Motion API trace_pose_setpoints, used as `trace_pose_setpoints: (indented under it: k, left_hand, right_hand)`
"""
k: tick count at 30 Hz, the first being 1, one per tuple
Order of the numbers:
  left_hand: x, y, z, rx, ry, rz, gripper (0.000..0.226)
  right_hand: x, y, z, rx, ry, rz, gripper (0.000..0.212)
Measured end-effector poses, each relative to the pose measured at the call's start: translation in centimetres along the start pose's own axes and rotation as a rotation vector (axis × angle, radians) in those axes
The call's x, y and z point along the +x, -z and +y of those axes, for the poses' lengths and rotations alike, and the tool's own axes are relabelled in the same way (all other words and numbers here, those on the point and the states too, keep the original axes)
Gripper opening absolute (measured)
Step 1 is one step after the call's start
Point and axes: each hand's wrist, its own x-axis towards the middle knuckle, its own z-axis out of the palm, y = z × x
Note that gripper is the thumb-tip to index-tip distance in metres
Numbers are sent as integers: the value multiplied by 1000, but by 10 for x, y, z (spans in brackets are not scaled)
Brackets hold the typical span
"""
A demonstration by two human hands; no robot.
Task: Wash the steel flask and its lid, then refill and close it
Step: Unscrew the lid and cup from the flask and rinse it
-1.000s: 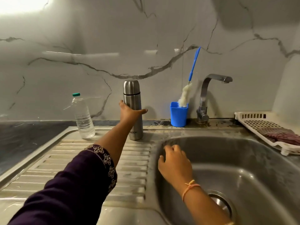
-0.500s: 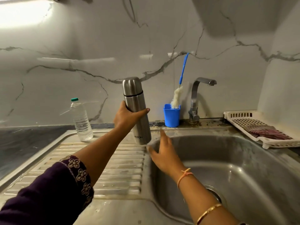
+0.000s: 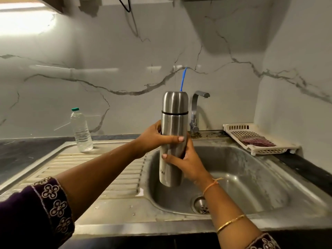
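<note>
The big steel sink [image 3: 251, 169] is seen low in the middle. The steel flask [image 3: 173, 123] is held up in the air over its bowl, just in front of the tap [image 3: 194, 112]. The flask is kept straight up. Its long line runs up and down, with the bottom pointed at the bowl and the top pointed up. The left hand [image 3: 151, 139] is wrapped round the middle of the flask from the left side. The right hand [image 3: 188, 163] is wrapped round it from the right, just below the left hand. The lid [image 3: 175, 102] is on, at the very top, above both hands. The left hand is nearer to it. To get the lid off, one hand will likely have to be moved up to it while the flask is held tight by the other.
</note>
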Motion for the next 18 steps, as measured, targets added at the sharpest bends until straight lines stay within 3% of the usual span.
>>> trace_pose_setpoints:
  k: [4,9,18]
  left_hand:
    - [1,-3,12,-28,18,2,59]
    - [14,11,35,-300,-4,166,89]
    - [24,1,46,-303,113,178,60]
  right_hand:
    - [-4,3,-4,-4,28,51,72]
    - [-6,-2,-8,-29,49,29,69]
    - [-6,0,-9,-33,34,116,66]
